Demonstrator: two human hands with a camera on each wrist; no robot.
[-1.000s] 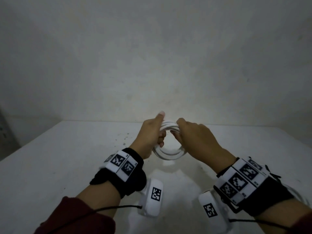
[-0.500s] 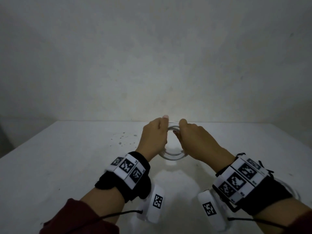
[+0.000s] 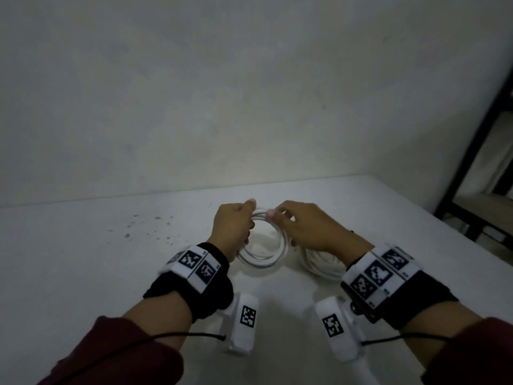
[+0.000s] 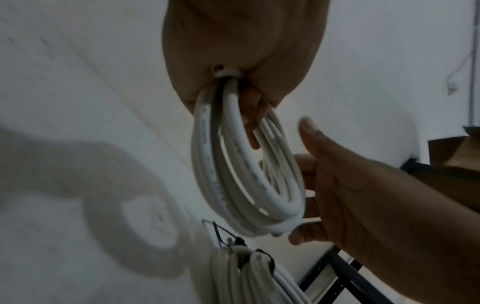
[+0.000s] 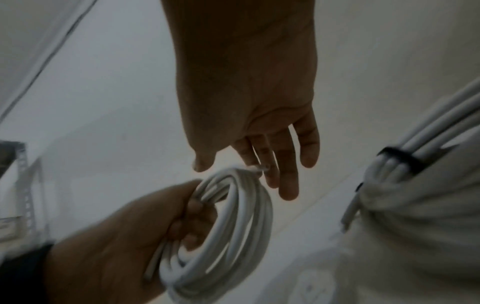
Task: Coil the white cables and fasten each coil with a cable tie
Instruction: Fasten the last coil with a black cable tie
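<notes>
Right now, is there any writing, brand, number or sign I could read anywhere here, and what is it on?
No readable words anywhere.
Held cable coil: faint grey print along the sheath, too blurred to read.
Wrist bands: black-and-white square code patterns, plus tiny characters beside them, too small to read.
White wrist cameras: one code pattern each, no words.

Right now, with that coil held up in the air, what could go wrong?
1. Only the left hand grips the untied white cable coil; the right hand has straight fingers, so the loops could spring apart.
2. I see no tie on this coil, and no loose tie in view.
3. It could drop onto the finished white coil bound with a black cable tie on the white table.
</notes>
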